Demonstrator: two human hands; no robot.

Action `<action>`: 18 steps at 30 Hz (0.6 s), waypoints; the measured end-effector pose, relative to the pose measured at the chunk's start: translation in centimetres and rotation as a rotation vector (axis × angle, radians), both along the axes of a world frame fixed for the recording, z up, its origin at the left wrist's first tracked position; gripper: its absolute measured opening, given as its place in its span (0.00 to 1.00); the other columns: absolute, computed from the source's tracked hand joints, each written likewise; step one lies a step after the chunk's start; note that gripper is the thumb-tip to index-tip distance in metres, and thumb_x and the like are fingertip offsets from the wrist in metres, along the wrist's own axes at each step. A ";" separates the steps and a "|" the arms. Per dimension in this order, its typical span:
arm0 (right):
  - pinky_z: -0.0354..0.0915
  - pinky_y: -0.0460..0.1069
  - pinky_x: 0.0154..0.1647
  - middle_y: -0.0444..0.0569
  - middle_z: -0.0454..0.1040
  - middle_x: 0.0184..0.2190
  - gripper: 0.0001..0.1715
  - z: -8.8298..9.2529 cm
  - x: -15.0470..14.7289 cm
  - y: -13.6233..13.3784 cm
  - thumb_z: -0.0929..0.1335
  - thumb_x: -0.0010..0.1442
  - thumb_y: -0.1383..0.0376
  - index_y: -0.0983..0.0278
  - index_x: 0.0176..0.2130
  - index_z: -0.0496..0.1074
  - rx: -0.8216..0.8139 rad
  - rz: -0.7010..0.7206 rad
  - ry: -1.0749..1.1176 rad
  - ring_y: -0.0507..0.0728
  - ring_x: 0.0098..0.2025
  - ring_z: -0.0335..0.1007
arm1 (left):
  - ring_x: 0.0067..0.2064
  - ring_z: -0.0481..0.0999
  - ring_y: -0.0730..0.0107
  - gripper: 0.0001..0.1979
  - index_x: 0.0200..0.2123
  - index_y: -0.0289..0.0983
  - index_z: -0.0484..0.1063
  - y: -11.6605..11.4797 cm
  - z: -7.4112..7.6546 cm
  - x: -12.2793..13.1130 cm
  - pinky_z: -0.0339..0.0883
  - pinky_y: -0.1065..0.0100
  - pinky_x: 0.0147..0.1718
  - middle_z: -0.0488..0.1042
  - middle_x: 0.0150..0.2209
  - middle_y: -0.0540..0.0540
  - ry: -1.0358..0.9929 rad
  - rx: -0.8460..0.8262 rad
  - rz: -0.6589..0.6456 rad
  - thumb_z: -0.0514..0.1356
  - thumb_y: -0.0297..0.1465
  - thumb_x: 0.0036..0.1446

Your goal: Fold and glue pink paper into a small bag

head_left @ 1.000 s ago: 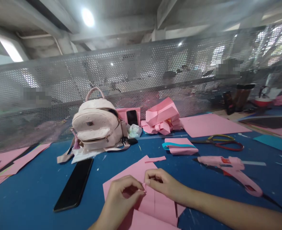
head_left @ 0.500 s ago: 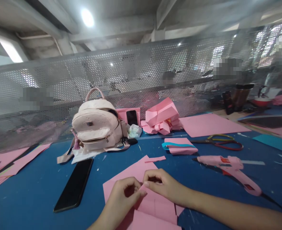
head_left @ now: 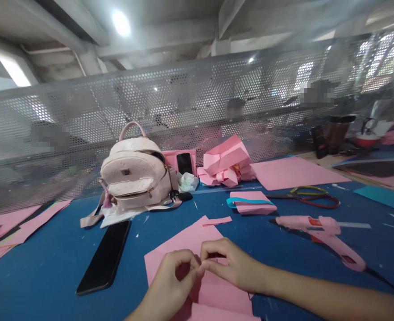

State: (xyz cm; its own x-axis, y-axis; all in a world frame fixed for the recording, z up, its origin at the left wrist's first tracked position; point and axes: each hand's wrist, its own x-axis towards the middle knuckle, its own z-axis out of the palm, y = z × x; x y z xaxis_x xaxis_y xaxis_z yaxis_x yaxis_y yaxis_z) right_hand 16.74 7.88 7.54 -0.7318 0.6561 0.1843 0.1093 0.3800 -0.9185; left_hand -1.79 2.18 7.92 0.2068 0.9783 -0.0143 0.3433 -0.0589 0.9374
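My left hand [head_left: 172,281] and my right hand [head_left: 234,263] meet at the front middle, their fingertips almost touching. Each pinches the edge of a folded pink paper [head_left: 222,292], which has crease lines and a raised flap at the bottom of the view. The exact grip point is partly hidden behind the fingers. Beneath lies a flat pink sheet [head_left: 175,240], with a narrow pink paper strip [head_left: 218,221] at its far corner.
Right of my hands lie a pink glue gun [head_left: 320,227] with its cord, scissors [head_left: 304,197], and a small pink folded piece [head_left: 252,205] with a blue strip. To the left are a black phone [head_left: 105,258] and a pale backpack [head_left: 136,174]. A perforated metal screen [head_left: 190,102] stands behind.
The folded paper has shifted slightly right and down, and its creased panel sits at a different angle. My fingertips have moved a little lower and closer together.
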 end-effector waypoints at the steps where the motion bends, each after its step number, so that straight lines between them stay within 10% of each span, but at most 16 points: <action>1: 0.57 0.46 0.36 0.40 0.67 0.26 0.09 0.1 0.0 0.0 0.67 0.60 0.69 0.64 0.27 0.67 0.001 -0.001 0.000 0.52 0.32 0.61 | 0.27 0.71 0.68 0.14 0.23 0.37 0.68 -0.1 0.1 0.0 0.62 0.69 0.32 0.72 0.21 0.51 0.028 0.016 -0.001 0.59 0.36 0.59; 18: 0.47 0.48 0.28 0.39 0.54 0.22 0.29 -0.1 0.4 0.9 0.66 0.63 0.46 0.63 0.23 0.58 -0.066 -0.055 0.075 0.51 0.27 0.49 | 0.35 0.72 0.63 0.16 0.20 0.39 0.65 -0.2 0.5 -0.9 0.61 0.64 0.45 0.74 0.25 0.49 0.113 0.193 0.023 0.59 0.34 0.61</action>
